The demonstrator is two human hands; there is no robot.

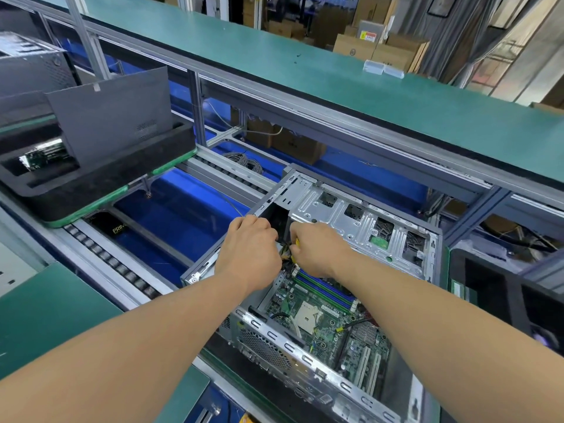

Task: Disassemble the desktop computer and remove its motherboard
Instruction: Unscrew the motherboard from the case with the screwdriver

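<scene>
The desktop case (360,227) lies open on the conveyor line, side panel off, and the motherboard (323,319) is still seated inside, with memory sticks (326,286) in their slots. The CPU socket (306,314) appears bare, so judge the task partly done; cables and board remain to come out. Your left hand (248,251) and right hand (316,250) are close together at the board's far edge, fingers curled on the yellow-and-black cable bundle (287,248). In the black foam tray (100,175), a grey panel (113,117) stands upright.
</scene>
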